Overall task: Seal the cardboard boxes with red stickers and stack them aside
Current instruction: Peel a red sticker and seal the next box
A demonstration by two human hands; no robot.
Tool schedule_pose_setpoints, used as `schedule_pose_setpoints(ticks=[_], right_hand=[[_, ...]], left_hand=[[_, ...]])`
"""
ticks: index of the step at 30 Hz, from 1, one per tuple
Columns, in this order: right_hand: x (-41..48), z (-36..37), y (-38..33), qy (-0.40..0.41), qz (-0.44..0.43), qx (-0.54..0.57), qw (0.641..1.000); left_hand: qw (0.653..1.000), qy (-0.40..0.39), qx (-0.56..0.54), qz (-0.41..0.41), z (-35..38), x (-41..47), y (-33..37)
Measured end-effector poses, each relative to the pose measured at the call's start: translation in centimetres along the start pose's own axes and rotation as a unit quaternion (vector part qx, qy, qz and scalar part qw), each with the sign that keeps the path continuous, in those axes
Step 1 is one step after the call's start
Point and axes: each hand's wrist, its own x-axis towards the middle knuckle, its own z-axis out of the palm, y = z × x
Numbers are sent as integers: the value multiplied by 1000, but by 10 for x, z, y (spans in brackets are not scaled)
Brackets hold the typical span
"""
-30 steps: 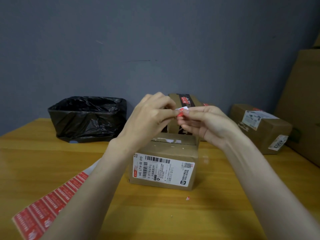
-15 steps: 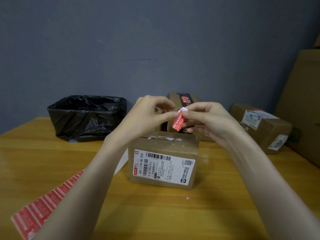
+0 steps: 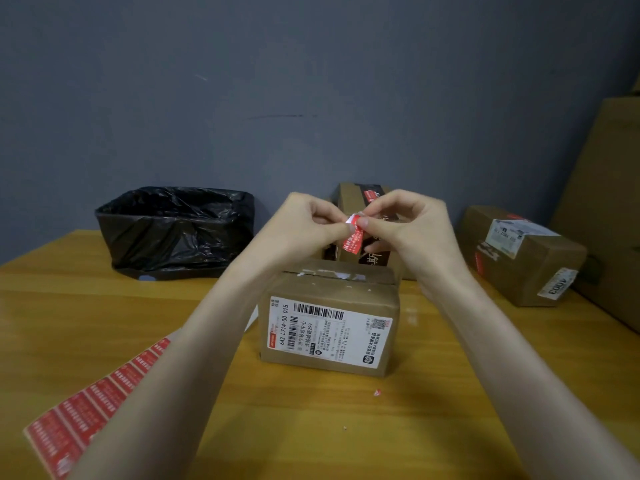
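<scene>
A small cardboard box (image 3: 329, 336) with a white shipping label stands mid-table, its top seam showing torn white tape. Above its far edge, my left hand (image 3: 304, 226) and my right hand (image 3: 405, 223) meet fingertip to fingertip, both pinching one small red sticker (image 3: 352, 242) that hangs down between them. A strip of red stickers (image 3: 93, 400) lies at the lower left, partly under my left forearm. Another box (image 3: 363, 195) stands behind my hands, mostly hidden. A third box (image 3: 519, 254) lies at the right.
A bin lined with a black bag (image 3: 176, 230) sits at the back left by the grey wall. Large cardboard (image 3: 606, 209) leans at the far right. A tiny red scrap (image 3: 377, 392) lies on the wooden table (image 3: 311, 427) in front of the box.
The sticker, first bunched between my fingertips, now hangs down freely from both hands. My hands stayed above the box's far edge.
</scene>
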Motion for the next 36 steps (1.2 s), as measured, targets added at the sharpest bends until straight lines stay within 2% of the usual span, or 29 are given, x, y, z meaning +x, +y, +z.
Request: schedule_pose_setpoints(ticks=[3,9,12,18,21,27,34,36], right_hand=[[2,0,1,-25,-21,-3,999],[5,-4,5,-79,-54,-1,995],[6,-5,10,-78,-136,-86,984],[7,-10,13,-115,-273,-211,931],[7,-11,13,-132,-289,-247,915],[4,-2,8,-132,-290,-279,906],[28,23,-10,-143,-300,-333,882],[37,34,-13,-152,-301,-342,877]], left_hand=[[998,9,-56,-31,0,2,-3],[991,-30,-118,-52,-9,0,-6],[986,-45,-149,-64,-10,0,-8],[960,-83,-239,-117,-14,3,-8],[945,-95,-287,-126,-20,3,-10],[939,-120,-306,-104,-34,0,-13],[922,-98,-362,-99,-58,-3,-16],[928,-72,-351,-106,-68,-1,-17]])
